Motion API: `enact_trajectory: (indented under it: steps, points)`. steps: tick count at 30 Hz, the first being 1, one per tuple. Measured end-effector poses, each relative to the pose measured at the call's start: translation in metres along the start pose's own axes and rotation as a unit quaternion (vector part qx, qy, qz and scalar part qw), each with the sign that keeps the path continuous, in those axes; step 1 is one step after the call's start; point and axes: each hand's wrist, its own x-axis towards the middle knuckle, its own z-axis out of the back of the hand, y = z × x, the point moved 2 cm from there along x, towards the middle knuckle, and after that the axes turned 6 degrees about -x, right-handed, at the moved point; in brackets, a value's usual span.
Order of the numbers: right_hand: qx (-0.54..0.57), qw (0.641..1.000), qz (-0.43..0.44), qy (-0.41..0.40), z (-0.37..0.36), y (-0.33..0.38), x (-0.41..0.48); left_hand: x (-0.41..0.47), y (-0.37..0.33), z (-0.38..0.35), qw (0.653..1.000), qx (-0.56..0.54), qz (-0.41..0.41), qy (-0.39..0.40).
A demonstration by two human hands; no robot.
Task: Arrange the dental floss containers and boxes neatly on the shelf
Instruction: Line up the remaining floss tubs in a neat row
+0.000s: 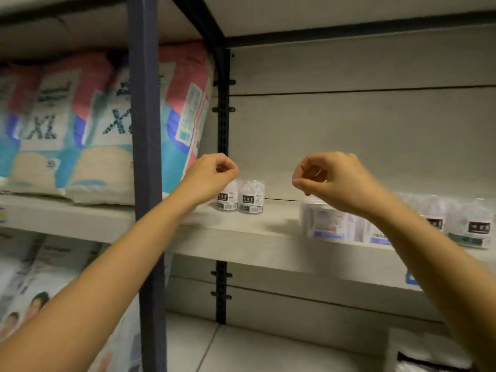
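Note:
Two small clear floss containers (241,196) with white labels stand side by side at the back left of the pale shelf (241,237). My left hand (212,175) hovers just in front of them with fingers curled in and nothing in it. My right hand (332,181) is raised over the shelf's middle, fingers curled, holding nothing. Below and behind it sits a larger clear floss tub (322,221) with a blue-and-white label. More floss containers (467,224) line up at the far right, partly hidden by my right forearm.
A dark metal upright (146,157) stands left of the shelf bay, with a slotted rail (222,116) at the back. Large soft packs marked XL (80,124) fill the shelf to the left. A lower shelf (268,345) holds a dark-and-white package (429,355).

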Motion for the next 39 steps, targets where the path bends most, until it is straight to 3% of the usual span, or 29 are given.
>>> enact_trajectory:
  steps: [4,9,14,23,27,33,39]
  points:
    - [-0.066,0.997,-0.035,-0.024,-0.039,0.023,0.060,0.047,0.031,-0.003,0.999,0.006,0.044,0.023]
    - [-0.121,0.986,-0.102,0.056,-0.087,0.017,0.100,0.068,0.052,-0.013,0.984,0.109,0.090,0.105]
    - [-0.148,0.973,-0.128,0.124,-0.114,0.014,0.113,0.072,0.069,-0.028,0.969,0.119,0.125,0.175]
    - [-0.157,0.965,-0.147,0.149,-0.135,0.008,0.118,0.078,0.075,-0.036,0.972,0.076,0.152,0.162]
    - [-0.130,0.973,-0.139,0.130,-0.121,0.011,0.116,0.076,0.064,-0.029,0.975,0.053,0.151,0.155]
    - [0.017,0.988,-0.111,0.105,-0.054,0.027,0.094,0.065,0.021,0.013,0.993,0.059,0.056,0.086]
    - [0.043,0.985,-0.090,0.139,-0.004,0.046,0.047,0.028,0.000,0.042,0.981,-0.056,0.041,0.181]
